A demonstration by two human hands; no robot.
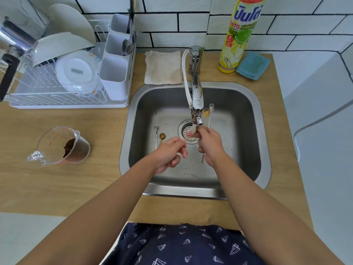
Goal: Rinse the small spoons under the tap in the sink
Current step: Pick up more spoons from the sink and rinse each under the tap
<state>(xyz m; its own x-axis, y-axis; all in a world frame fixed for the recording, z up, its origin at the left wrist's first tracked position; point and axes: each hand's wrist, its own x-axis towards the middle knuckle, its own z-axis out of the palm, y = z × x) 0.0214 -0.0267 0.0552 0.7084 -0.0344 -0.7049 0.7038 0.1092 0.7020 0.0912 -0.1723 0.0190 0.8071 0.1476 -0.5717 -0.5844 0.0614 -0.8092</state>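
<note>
Both of my hands are over the steel sink (256, 115), just below the tap's spout (198, 121). My right hand (209, 145) grips two small spoons (208, 115), one gold and one silver, bowls pointing up beside the spout. My left hand (168, 153) pinches the handle of another small spoon (189, 137) that reaches toward the right hand's fingers under the spout. On the sink floor to the left of the drain (188, 131) lie a silver spoon (156, 136) and a gold spoon (162, 137). I cannot tell whether water is running.
A dish rack (57, 88) with plates and a cutlery holder stands at the left. A folded cloth (163, 67) lies behind the sink. Dish soap bottle (238, 35) and blue sponge (253, 66) sit at the back right. A measuring cup (63, 146) with brown residue stands on the counter left.
</note>
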